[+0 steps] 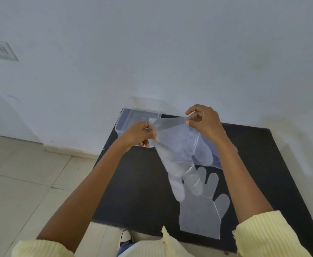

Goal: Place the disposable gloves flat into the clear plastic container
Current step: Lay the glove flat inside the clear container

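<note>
A clear disposable glove (178, 151) hangs in the air over the black table (137, 186), cuff up and fingers down. My left hand (139, 133) pinches the cuff's left corner and my right hand (205, 123) pinches its right corner, stretching the cuff between them. A second clear glove (202, 214) lies flat on the table below, fingers pointing away from me. More clear plastic (215, 158) lies on the table behind the hanging glove. The clear plastic container (131, 117) stands open at the table's far left corner, partly hidden by my left hand.
The table stands against a pale wall (152, 52). Tiled floor (22, 182) lies to the left, and a shoe tip (125, 236) shows below the table's near edge. My yellow striped sleeves are pushed up at the bottom of the view.
</note>
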